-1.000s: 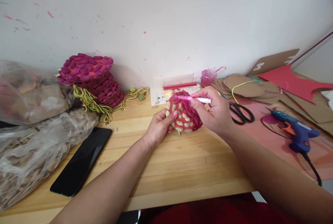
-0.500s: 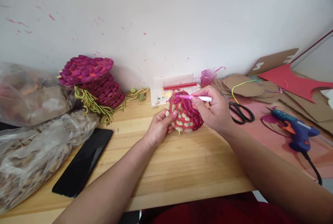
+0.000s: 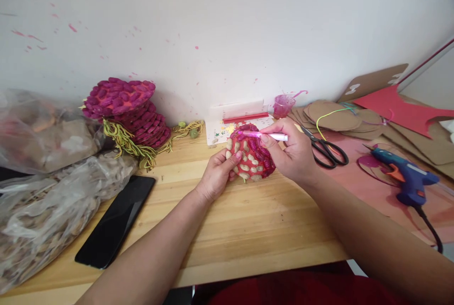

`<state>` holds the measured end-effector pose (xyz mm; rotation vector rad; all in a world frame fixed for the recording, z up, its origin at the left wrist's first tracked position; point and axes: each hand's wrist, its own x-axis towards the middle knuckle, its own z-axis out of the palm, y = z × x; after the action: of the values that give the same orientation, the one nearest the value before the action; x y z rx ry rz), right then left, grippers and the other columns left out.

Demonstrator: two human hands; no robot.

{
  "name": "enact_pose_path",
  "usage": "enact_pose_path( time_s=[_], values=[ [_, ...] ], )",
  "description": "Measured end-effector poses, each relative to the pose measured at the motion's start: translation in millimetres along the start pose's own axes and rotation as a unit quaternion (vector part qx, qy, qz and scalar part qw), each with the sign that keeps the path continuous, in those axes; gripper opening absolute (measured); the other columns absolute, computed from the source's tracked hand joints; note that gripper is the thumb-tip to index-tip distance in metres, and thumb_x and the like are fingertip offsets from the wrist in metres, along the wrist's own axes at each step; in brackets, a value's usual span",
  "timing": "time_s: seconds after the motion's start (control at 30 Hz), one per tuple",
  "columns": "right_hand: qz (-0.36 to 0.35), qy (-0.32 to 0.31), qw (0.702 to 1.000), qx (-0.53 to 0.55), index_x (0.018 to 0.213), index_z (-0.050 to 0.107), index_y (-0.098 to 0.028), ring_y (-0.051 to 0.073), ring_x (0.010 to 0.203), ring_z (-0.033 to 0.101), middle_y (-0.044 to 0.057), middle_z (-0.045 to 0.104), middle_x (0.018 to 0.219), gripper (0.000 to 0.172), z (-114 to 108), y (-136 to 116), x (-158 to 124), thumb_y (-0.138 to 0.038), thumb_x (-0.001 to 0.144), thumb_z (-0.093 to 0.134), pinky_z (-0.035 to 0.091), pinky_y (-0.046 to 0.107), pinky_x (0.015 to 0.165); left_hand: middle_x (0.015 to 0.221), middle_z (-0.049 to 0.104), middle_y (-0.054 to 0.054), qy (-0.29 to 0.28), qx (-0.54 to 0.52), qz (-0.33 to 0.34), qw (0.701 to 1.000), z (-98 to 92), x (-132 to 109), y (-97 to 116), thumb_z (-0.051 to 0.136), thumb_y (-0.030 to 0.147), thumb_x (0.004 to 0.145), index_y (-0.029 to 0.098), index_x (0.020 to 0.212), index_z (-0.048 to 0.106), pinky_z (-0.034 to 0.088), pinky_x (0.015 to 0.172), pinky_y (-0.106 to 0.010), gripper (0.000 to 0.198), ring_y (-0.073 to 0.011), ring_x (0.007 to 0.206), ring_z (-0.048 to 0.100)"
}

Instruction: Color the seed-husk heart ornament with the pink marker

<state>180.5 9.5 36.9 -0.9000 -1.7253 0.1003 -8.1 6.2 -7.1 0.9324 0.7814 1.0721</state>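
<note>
A red disc covered with peanuts (image 3: 252, 159) is tilted up above the wooden table, gripped at its left edge by my left hand (image 3: 220, 170), thumb on the front. Peanuts on its top and right side are magenta and wet-looking; those at the left and bottom are bare tan. My right hand (image 3: 289, 150) pinches a white-handled brush (image 3: 273, 136), smeared with pink. The brush tip touches the disc near its upper left edge. Behind it lies a white sheet with small coloured stars (image 3: 216, 127).
At the left stand stacked magenta peanut discs (image 3: 129, 113), plastic bags of peanuts (image 3: 67, 210) and a black phone (image 3: 115, 222). To the right are a cup of pink paint (image 3: 283, 105), scissors (image 3: 326, 151), cardboard discs (image 3: 331, 116) and a blue glue gun (image 3: 407, 172).
The brush tip has shifted slightly left and down along the disc's upper edge, my right hand moving with it. My left hand keeps its hold on the disc.
</note>
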Motion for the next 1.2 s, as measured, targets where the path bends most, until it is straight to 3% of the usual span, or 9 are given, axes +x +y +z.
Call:
enact_pose_path(
  time_s=[0.2,0.53,1.0,1.2],
  values=[
    [0.037,0.000,0.999,0.004,0.093,0.063,-0.021,0.015,0.074,0.065,0.001,0.069,0.083,0.001,0,5,0,-0.022,0.093,0.064,0.051,0.029,0.067,0.050,0.042,0.008,-0.001,0.003,0.006,1.000,-0.2,0,-2,0.086,0.049,0.070,0.018,0.065,0.044,0.022,0.040,-0.017,0.053,-0.0031,0.041,0.030],
    [0.037,0.000,0.999,0.012,0.093,0.063,-0.021,0.015,0.073,0.064,0.001,0.068,0.083,0.001,-1,0,0,-0.022,0.093,0.063,0.050,0.029,0.067,0.050,0.041,0.009,-0.003,0.014,0.009,1.000,0.8,-1,-2,0.085,0.048,0.072,0.019,0.066,0.043,0.021,0.040,-0.017,0.052,-0.0030,0.040,0.030],
    [-0.015,-0.032,0.999,-0.020,0.094,0.063,-0.023,0.018,0.077,0.067,0.003,0.071,0.085,0.003,3,-7,-3,-0.024,0.094,0.061,0.053,0.033,0.071,0.049,0.044,0.008,0.010,0.026,0.016,0.999,1.1,-1,-2,0.085,0.048,0.072,0.019,0.068,0.046,0.022,0.041,-0.018,0.049,-0.0039,0.041,0.032],
    [-0.008,-0.017,1.000,-0.017,0.093,0.063,-0.022,0.017,0.078,0.067,0.003,0.070,0.085,0.002,2,-7,-2,-0.022,0.094,0.062,0.053,0.031,0.071,0.049,0.043,0.009,0.009,0.022,0.013,1.000,4.2,-2,0,0.085,0.049,0.070,0.018,0.069,0.047,0.021,0.041,-0.018,0.049,-0.0037,0.041,0.032]
  ],
)
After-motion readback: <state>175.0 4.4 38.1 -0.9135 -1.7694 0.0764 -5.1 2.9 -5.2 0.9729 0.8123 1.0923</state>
